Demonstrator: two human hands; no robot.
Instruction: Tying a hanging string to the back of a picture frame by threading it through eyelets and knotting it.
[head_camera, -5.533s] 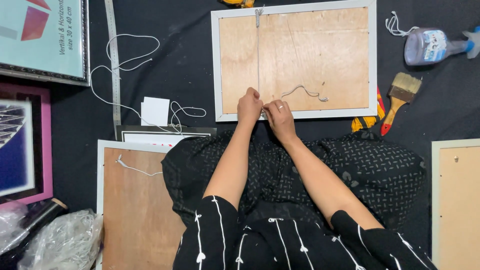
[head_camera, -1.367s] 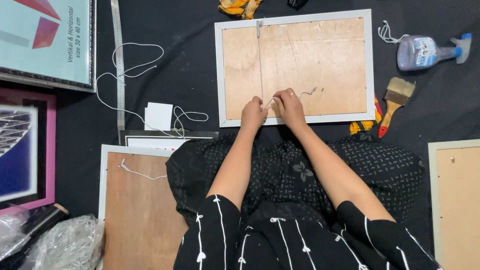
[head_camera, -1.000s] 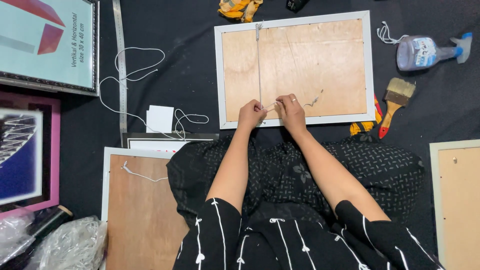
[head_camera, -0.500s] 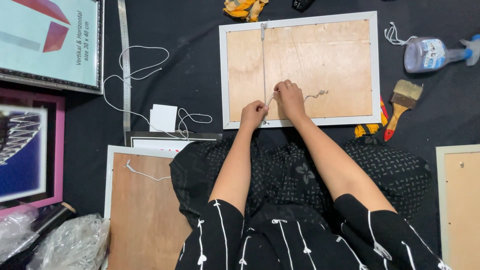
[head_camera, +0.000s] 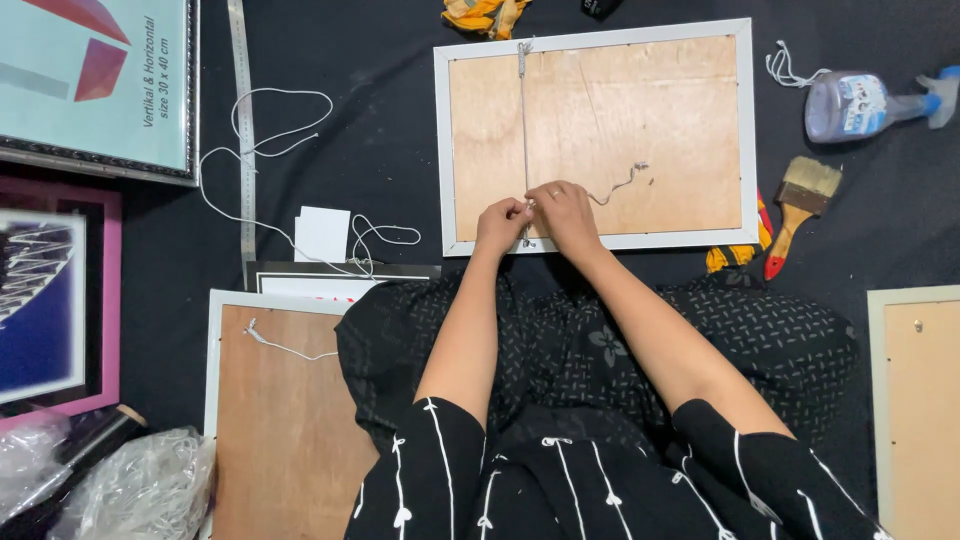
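Lap: person seated on the black floor cloth (head_camera: 400, 150), both forearms reaching forward over patterned dark clothing.
Left hand (head_camera: 500, 222): fingers pinched shut on the white cord (head_camera: 524, 130) at the near rail of the frame.
Right hand (head_camera: 562, 208): curled closed on the same spot, touching the left; whether it grips the cord or a fastener under it, cannot tell.
Frame (head_camera: 596, 240): white, lying face down with plywood backing up, just past the knees; cord runs taut from the far rail to the hands, with a loose tail (head_camera: 620, 184) curling right.
Risk, knot: if the pinch slackens, the cord could lose tension and hang loose.
Risk, tail: the short free end may slip back through.
Risk, clutter: paintbrush (head_camera: 800, 205) just beside the frame's right corner, spray bottle (head_camera: 860, 102) farther out; a sideways elbow swing could knock either.
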